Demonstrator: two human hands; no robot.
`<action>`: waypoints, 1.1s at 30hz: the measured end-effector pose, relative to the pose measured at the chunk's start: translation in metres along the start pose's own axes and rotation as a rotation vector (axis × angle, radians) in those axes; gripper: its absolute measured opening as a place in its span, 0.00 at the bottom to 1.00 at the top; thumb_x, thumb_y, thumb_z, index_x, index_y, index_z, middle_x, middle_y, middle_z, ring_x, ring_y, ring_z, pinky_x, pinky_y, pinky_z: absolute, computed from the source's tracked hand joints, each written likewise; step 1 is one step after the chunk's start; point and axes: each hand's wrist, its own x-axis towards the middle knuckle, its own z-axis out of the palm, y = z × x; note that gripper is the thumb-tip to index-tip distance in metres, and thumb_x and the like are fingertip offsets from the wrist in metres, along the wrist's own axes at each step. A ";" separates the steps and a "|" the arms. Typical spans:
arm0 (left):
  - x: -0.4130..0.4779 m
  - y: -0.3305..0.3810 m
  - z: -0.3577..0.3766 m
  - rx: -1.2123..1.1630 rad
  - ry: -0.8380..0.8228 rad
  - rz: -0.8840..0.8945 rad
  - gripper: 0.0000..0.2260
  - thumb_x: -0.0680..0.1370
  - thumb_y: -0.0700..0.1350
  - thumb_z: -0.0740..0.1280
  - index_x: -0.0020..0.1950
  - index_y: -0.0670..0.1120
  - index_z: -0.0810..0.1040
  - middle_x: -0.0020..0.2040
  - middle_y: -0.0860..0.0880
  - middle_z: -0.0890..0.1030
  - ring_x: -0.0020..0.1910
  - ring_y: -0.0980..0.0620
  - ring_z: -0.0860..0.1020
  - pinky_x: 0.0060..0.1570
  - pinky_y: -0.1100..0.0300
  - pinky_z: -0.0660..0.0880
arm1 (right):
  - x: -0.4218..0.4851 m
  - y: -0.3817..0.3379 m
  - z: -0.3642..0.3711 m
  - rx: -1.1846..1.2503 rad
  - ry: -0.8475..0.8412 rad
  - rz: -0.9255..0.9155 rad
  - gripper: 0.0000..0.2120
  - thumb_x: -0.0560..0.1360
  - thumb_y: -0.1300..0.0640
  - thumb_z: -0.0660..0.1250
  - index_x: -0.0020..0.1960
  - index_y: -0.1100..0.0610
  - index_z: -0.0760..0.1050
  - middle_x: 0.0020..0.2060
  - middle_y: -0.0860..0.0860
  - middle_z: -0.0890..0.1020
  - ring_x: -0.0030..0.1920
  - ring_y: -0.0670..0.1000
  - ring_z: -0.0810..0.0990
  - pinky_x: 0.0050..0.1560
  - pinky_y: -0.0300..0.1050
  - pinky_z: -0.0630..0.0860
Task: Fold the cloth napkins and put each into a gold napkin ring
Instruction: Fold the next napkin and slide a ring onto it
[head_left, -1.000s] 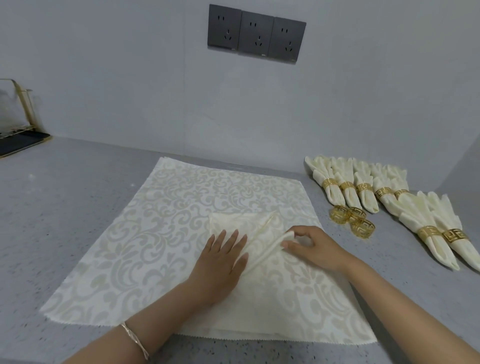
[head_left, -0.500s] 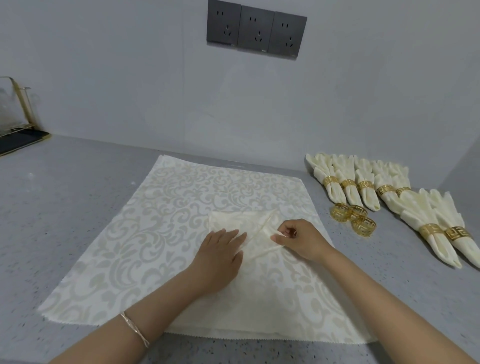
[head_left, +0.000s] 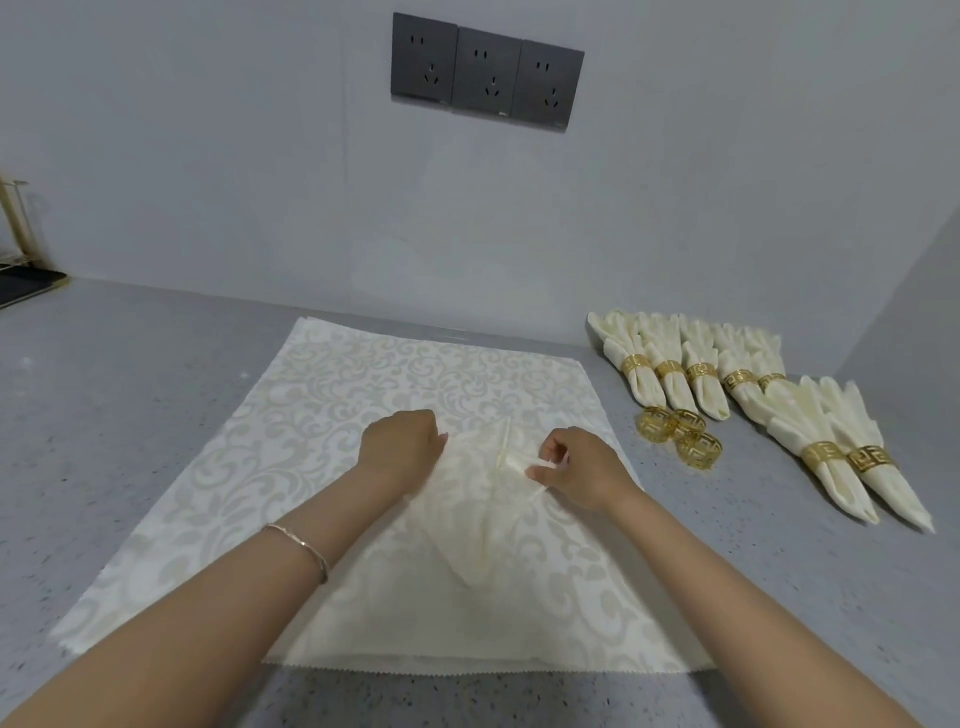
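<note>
At the far left edge a dark tray with a thin gold wire frame (head_left: 21, 280) sits on the grey speckled countertop (head_left: 130, 389). A large cream placemat cloth with a pale scroll pattern (head_left: 249, 467) lies flat in the middle as the work surface.

On it, the left hand (head_left: 402, 447), with a thin metal bracelet (head_left: 301, 545) on its wrist, has its fingers curled in at the left corner of the small cream cloth napkin (head_left: 478, 525). It appears to grip that corner, though the fingertips are hidden. The napkin lies partly folded into a kite shape, point toward the person, with a raised crease down its centre. The right hand (head_left: 576, 467) pinches a narrow fold of the napkin's upper right part between thumb and fingers.

Just right of the placemat, three empty gold openwork napkin rings (head_left: 678, 436) sit clustered together. Beyond them, seven folded cream napkins already in gold rings (head_left: 727, 384) lie fanned along the wall and corner.

By my reading the job is well past halfway: seven are done and this napkin is mid-fold and not yet ringed. With three rings waiting, perhaps two more follow, though no spare napkins show.
</note>
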 end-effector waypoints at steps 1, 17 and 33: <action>-0.005 0.003 -0.004 0.019 -0.030 -0.007 0.12 0.81 0.52 0.59 0.54 0.44 0.75 0.49 0.48 0.79 0.49 0.48 0.78 0.45 0.58 0.70 | 0.000 0.000 -0.002 -0.022 0.016 0.011 0.10 0.71 0.49 0.72 0.46 0.52 0.73 0.46 0.48 0.75 0.46 0.48 0.74 0.45 0.41 0.67; -0.025 0.036 0.031 0.169 -0.152 0.598 0.24 0.84 0.51 0.45 0.79 0.48 0.45 0.79 0.52 0.45 0.77 0.52 0.41 0.75 0.54 0.36 | -0.020 0.001 0.033 -0.057 0.201 0.086 0.14 0.80 0.50 0.59 0.64 0.53 0.70 0.60 0.50 0.74 0.60 0.52 0.70 0.61 0.44 0.63; -0.024 0.025 0.046 0.090 -0.277 0.527 0.23 0.84 0.49 0.44 0.79 0.49 0.42 0.79 0.53 0.44 0.77 0.54 0.41 0.75 0.54 0.37 | -0.123 0.037 0.007 0.057 0.091 -0.183 0.20 0.79 0.63 0.61 0.65 0.44 0.74 0.64 0.38 0.70 0.65 0.33 0.66 0.64 0.23 0.59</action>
